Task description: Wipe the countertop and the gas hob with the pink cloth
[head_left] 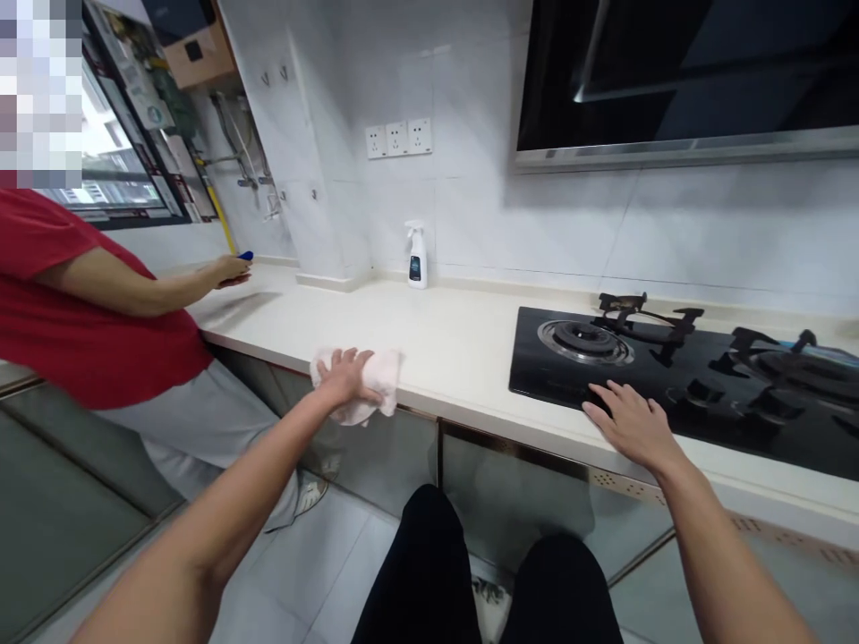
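Observation:
A pale pink cleaning cloth (384, 371) lies over the front edge of the white countertop (456, 335), partly hanging down. My left hand (345, 376) presses on it from above and keeps hold of it, with the fingers bent over the cloth. My right hand (631, 419) rests at the front rim of the black gas stove (547, 362), fingers stretched out, holding nothing. Near it are the left burner (585, 340) and a stove knob (698, 394). One pan support (648, 322) sits off the left burner, towards the back of the stove.
A white spray bottle (417, 259) stands against the tiled wall below the sockets (398, 139). At the left, a person in a red shirt (100, 313) holds something blue (245, 256) over the counter. A dark range hood (684, 80) overhangs the stove. Grey-green cabinets (382, 456) run below.

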Demonstrator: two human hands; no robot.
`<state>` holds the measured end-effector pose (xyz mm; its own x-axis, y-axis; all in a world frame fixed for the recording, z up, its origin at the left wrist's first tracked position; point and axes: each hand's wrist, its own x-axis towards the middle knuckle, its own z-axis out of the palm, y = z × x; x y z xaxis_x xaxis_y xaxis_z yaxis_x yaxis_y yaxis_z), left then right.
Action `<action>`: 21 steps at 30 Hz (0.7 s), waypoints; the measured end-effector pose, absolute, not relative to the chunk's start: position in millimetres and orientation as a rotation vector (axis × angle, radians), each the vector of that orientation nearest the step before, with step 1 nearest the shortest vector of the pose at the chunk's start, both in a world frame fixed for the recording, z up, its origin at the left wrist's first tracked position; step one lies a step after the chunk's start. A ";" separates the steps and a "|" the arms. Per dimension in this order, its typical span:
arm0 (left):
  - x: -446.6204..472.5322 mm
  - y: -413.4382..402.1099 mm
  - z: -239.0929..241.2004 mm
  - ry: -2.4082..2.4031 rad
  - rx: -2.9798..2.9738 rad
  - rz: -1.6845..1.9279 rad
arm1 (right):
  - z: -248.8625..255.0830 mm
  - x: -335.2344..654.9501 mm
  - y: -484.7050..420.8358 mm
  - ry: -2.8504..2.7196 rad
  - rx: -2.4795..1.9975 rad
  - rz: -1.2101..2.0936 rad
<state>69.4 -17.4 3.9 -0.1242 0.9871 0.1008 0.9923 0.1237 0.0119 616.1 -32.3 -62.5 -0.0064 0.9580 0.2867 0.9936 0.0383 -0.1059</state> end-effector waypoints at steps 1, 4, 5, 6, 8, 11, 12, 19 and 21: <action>59.9 -15.6 6.8 -2.306 -2.019 -0.084 | -61.5 614.7 -32.8 -2.035 -1.999 -0.176; 53.8 -16.2 10.4 -2.203 -2.057 -0.028 | -61.2 612.3 -33.0 -2.031 -1.999 -0.163; 59.4 -18.5 10.2 -2.160 -2.075 -0.033 | -61.7 612.1 -32.6 -2.029 -1.995 -0.163; 68.3 -21.6 9.4 -2.116 -2.099 -0.050 | -62.3 612.1 -32.1 -2.026 -1.992 -0.164; 95.2 -28.9 6.1 -2.027 -2.167 -0.102 | -63.9 612.5 -30.6 -2.022 -1.991 -0.161; 149.3 -39.3 -1.5 -1.881 -2.284 -0.191 | -67.3 614.5 -27.4 -2.019 -1.993 -0.142; 168.6 -42.0 -4.4 -1.827 -2.324 -0.220 | -69.1 615.7 -26.1 -2.015 -1.988 -0.138; 291.1 -55.9 -21.2 -1.480 -2.503 -0.235 | -88.1 626.8 -12.5 -1.997 -1.928 -0.167; 317.6 -60.6 -24.9 -1.365 -2.530 -0.251 | -90.1 627.8 -10.8 -2.005 -1.920 -0.177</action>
<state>317.6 -60.6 -24.9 0.5450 0.7939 0.2697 0.8379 -0.5273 -0.1411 627.8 -10.8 -90.1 -0.0138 0.9408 0.3387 0.9856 0.0699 -0.1541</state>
